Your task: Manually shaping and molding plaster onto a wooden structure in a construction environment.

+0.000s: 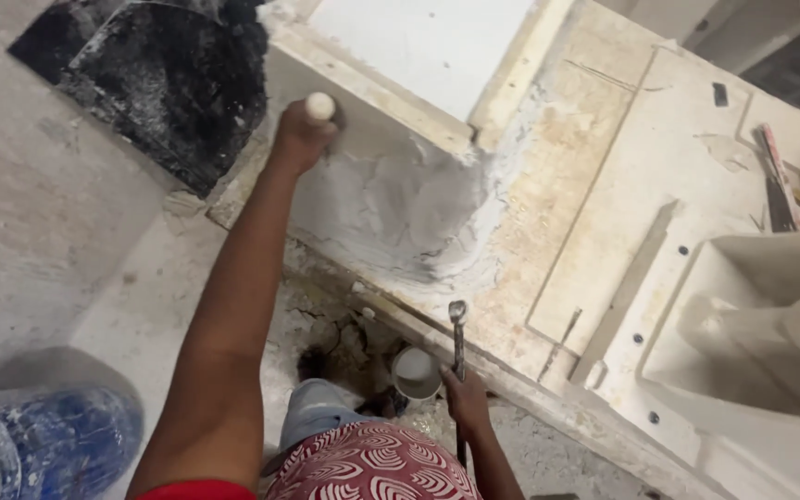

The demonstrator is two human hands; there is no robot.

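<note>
The scene is viewed from a single head-worn camera, aimed steeply downward and slightly forward. The worktop is seen at close range, far and right (no second view is supplied), the floor left.

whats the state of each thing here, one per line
left hand: fist shut on a pale round-ended handle
right hand: shut on a metal wrench, held upright
white plaster: wet, smeared in the corner
white cup: upright, open
blue barrel: plaster-spattered
black sheet: dusted white
</note>
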